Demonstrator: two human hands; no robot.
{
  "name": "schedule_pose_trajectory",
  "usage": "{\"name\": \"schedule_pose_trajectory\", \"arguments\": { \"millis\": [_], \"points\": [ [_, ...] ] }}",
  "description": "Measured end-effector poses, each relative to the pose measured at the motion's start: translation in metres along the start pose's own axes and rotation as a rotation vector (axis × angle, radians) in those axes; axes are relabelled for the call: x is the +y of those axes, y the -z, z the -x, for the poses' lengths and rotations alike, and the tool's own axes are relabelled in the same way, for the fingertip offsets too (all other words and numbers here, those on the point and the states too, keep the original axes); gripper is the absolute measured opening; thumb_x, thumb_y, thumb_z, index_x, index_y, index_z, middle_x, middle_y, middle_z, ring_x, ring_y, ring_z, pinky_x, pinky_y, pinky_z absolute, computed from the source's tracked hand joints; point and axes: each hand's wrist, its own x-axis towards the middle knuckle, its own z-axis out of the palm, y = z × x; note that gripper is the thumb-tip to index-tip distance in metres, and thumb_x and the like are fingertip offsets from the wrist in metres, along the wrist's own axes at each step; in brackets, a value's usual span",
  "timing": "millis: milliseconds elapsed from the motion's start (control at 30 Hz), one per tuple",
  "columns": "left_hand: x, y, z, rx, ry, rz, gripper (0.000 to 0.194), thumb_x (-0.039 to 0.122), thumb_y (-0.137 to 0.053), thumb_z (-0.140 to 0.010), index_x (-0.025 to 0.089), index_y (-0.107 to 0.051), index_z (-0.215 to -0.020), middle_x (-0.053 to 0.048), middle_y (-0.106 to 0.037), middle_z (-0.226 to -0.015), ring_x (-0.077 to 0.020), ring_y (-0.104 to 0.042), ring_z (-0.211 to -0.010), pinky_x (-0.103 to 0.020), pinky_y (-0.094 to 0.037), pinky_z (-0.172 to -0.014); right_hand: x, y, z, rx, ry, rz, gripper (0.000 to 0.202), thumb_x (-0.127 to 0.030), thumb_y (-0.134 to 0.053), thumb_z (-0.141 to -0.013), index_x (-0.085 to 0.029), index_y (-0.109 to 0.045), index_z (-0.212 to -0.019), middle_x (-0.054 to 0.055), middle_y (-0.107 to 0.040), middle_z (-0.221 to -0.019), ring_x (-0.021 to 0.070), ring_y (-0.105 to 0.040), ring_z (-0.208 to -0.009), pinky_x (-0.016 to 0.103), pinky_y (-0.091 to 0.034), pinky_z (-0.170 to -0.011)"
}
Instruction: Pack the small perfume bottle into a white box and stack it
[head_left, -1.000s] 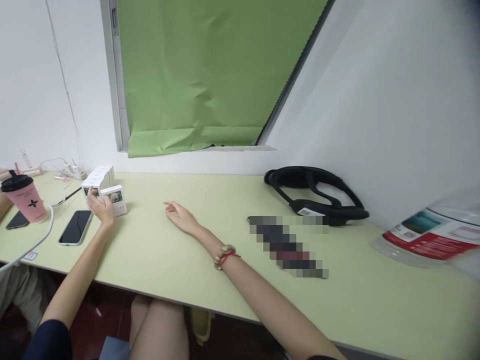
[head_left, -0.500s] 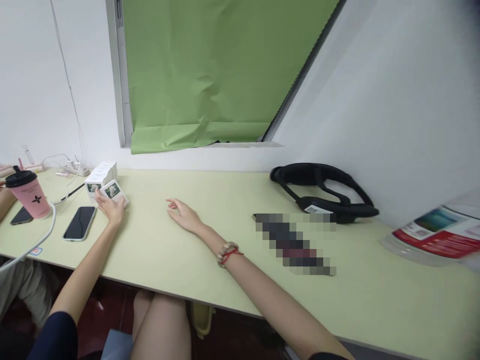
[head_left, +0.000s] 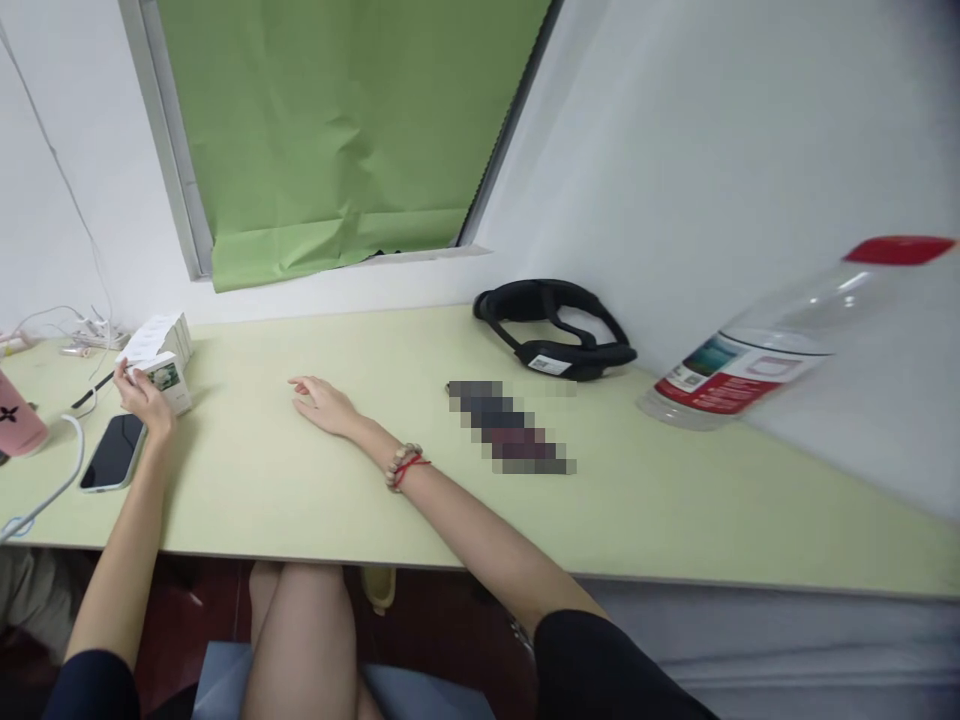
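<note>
At the left of the table, my left hand is closed on a small white box with a flower picture. Directly behind that box stands a row of similar white boxes. My right hand hovers over or rests on the pale table near its middle, fingers loosely apart and holding nothing. A beaded bracelet with a red string is on the right wrist. Just left of my left hand lies a phone, screen up.
A pink cup and a white cable are at the far left. A black headset sits at the back right, a pixelated object in front of it. Farther right stands a large clear bottle with a red cap.
The view has swung to the right, bringing the whole bottle into sight. My left hand has turned the small box more upright beside the row. My right hand stays apart from the boxes.
</note>
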Motion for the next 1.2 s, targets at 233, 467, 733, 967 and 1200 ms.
{"name": "schedule_pose_trajectory", "arguments": {
  "millis": [233,467,733,967,1200],
  "points": [
    [0.000,-0.003,0.007,-0.210,-0.102,0.042,0.039,0.038,-0.036,-0.096,0.012,-0.045,-0.122,-0.014,-0.053,-0.122,-0.0189,-0.049,-0.119,-0.031,-0.035,-0.104,0.000,-0.002,0.001,0.001,0.011,0.013,0.037,-0.019,-0.055,-0.090,-0.019,-0.053,-0.126,0.008,-0.059,-0.119,0.0214,-0.053,-0.112,0.038,-0.045,-0.093],
    [0.021,-0.004,0.041,-0.270,0.001,-0.375,0.113,0.036,-0.082,-0.055,0.007,-0.018,-0.144,-0.024,-0.028,-0.144,-0.0376,-0.022,-0.138,-0.052,-0.016,-0.115,0.005,-0.007,0.002,0.008,0.032,0.032,0.035,-0.018,-0.056,-0.090,-0.018,-0.054,-0.124,0.008,-0.059,-0.120,0.0217,-0.054,-0.111,0.039,-0.045,-0.093],
    [0.020,-0.007,0.049,-0.263,0.023,-0.443,0.105,0.029,-0.076,-0.062,0.005,-0.015,-0.144,-0.026,-0.025,-0.145,-0.0364,-0.020,-0.139,-0.051,-0.016,-0.114,0.006,-0.007,0.004,-0.019,0.038,0.066,0.036,-0.018,-0.054,-0.091,-0.016,-0.052,-0.127,0.008,-0.057,-0.121,0.0208,-0.052,-0.113,0.037,-0.044,-0.094],
    [0.025,-0.004,0.049,-0.376,-0.260,-0.521,0.068,0.032,-0.068,-0.075,0.018,-0.043,-0.137,-0.022,-0.013,-0.152,-0.0411,-0.012,-0.141,-0.056,-0.019,-0.110,0.007,-0.006,0.006,-0.028,0.047,0.097,0.036,-0.020,-0.052,-0.092,-0.016,-0.052,-0.127,0.009,-0.057,-0.122,0.0201,-0.051,-0.114,0.036,-0.043,-0.095],
    [0.024,-0.007,0.043,-0.338,-0.264,-0.435,0.053,0.038,-0.064,-0.080,0.014,-0.053,-0.125,-0.024,-0.028,-0.141,-0.0381,-0.028,-0.133,-0.052,-0.027,-0.107,0.007,-0.006,0.007,-0.037,0.035,0.115,0.036,-0.019,-0.054,-0.091,-0.017,-0.051,-0.127,0.008,-0.056,-0.123,0.0198,-0.050,-0.116,0.034,-0.042,-0.096]
  ]
}}
